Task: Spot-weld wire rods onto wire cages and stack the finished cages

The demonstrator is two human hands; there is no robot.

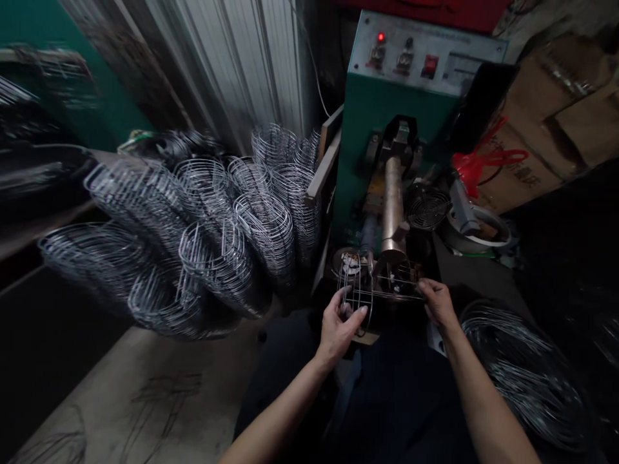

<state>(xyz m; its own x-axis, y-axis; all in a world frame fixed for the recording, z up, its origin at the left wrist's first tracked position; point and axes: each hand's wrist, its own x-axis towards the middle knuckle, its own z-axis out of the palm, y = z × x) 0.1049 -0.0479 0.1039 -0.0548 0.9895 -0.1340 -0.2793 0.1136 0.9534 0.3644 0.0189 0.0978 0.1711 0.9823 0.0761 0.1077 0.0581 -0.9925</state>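
Observation:
A small wire frame (356, 298) of thin metal rods lies below the round metal arm (393, 206) of a green machine (333, 212). Around the left end of this frame my left hand (338, 325) is closed, thumb and fingers on the rods. My right hand (436, 301) pinches the right end of the thin rods, which run across between both hands. The middle of the frame passes close under the tip of the machine arm; whether they touch I cannot tell.
Several stacks of bent wire loops (213, 258) stand to the left. At the right are a wire coil (522, 374), a round metal pan (483, 232), a red plastic bag (471, 171) and cardboard boxes (532, 129). A control panel (425, 55) with a lit red lamp tops the machine.

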